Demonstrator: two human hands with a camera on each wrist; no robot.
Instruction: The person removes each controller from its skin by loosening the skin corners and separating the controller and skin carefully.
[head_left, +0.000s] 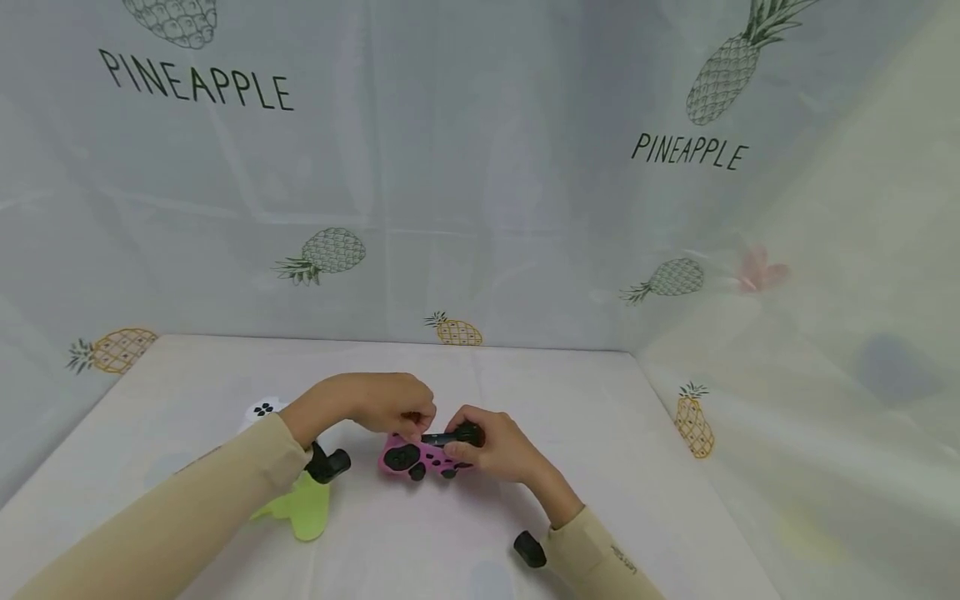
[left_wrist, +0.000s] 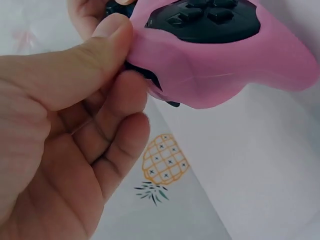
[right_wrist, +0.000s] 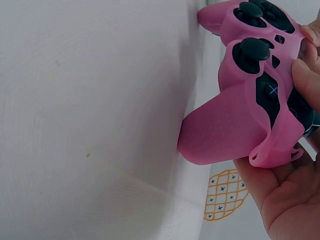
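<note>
A black game controller (right_wrist: pixel 255 49) sits partly inside a pink silicone cover (right_wrist: pixel 225 127), its sticks and buttons showing through the cutouts. The cover is stretched and loose at the controller's right shoulder, where a flap with small loops stands off. My left hand (head_left: pixel 393 404) pinches the cover's edge at the other shoulder between thumb and index finger; in the left wrist view that thumb (left_wrist: pixel 112 37) presses on the pink rim. My right hand (head_left: pixel 498 442) grips the bare black right end, fingers behind and thumb in front. The cover's handle tips point down at the table.
The white table (head_left: pixel 420 542) carries a light green silicone cover (head_left: pixel 306 507) and a white controller (head_left: pixel 264 408), both left of the pink one and partly hidden by my left arm. A pineapple-print curtain (head_left: pixel 480 167) rises behind and at the right.
</note>
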